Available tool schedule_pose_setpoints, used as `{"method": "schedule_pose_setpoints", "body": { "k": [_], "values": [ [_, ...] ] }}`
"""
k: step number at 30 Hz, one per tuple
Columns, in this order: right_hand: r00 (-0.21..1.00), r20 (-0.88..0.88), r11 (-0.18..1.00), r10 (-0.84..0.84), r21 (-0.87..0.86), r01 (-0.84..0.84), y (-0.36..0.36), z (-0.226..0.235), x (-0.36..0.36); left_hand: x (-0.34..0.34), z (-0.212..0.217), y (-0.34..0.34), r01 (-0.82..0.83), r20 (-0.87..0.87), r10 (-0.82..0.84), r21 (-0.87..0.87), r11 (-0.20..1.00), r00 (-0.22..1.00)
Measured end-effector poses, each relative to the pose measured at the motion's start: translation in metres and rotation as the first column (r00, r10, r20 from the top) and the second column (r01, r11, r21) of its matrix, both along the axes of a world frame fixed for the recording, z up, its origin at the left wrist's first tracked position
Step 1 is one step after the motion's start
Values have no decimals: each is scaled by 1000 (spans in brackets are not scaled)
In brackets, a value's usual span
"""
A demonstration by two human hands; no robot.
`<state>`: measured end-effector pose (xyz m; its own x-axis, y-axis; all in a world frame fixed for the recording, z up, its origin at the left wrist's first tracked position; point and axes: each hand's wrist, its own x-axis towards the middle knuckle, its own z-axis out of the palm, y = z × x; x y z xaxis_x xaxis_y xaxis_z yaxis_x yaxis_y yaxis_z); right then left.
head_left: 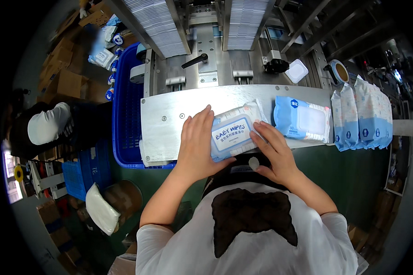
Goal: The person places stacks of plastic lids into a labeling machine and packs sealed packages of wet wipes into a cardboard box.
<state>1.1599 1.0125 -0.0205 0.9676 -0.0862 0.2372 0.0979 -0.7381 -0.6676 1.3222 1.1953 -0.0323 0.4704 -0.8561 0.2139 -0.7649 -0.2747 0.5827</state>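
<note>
A blue-and-white soft pack of wet wipes (234, 133) lies tilted on the metal worktop in front of me. My left hand (195, 146) grips its left end, fingers along the side and thumb at the near edge. The fingers of my right hand (275, 153) press on its right end, with the thumb lower down, away from the pack. Beside that thumb is a small pale oval piece (253, 163); whether I hold it I cannot tell. A second wipes pack (303, 119) with a white lid lies just right of my right hand.
Several wipes packs (369, 114) stand upright at the right end of the metal plate (165, 105). Behind it are tall stacks of white lids (156, 27) in metal guides and a loose white lid (297, 71). A blue basket (124, 146) stands left; another person's sleeve (48, 123) shows beyond.
</note>
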Motion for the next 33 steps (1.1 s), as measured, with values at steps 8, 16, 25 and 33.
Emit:
{"method": "schedule_pose_setpoints", "body": {
  "k": [8, 16, 25, 33],
  "values": [
    [937, 196, 955, -290, 126, 269, -8, 1, 8, -14, 12, -4, 19, 214, -10, -37, 999, 977],
    [976, 149, 987, -158, -19, 163, -19, 15, 23, -25, -4, -21, 31, 223, 1, -139, 990, 975],
    [962, 272, 992, 4, -124, 31, -15, 0, 29, -23, -3, -24, 13, 193, 14, -139, 990, 981],
    [955, 291, 982, -60, -155, 109, -19, 27, 8, -24, -4, -21, -12, 186, 40, -145, 989, 982]
  ]
}}
